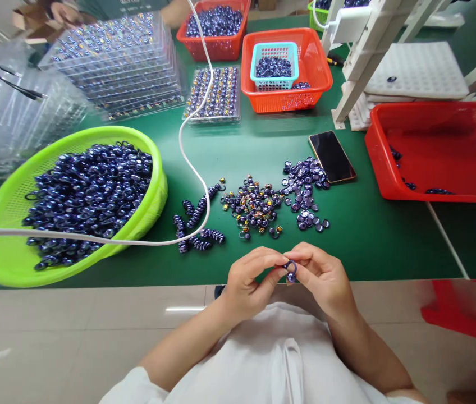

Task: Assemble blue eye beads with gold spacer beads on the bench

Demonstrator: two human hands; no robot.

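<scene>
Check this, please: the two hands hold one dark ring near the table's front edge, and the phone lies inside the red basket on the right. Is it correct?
The phone is not in the red basket: the head view shows it on the table, beside loose dark pieces. The left hand and right hand do hold one dark ring near the front edge.

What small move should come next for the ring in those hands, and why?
I'd suggest moving the ring a little farther over the table. The left grip and right grip pinch it, and in this view it appears by the near edge, with floor showing below, so a slip might drop it there.
</scene>
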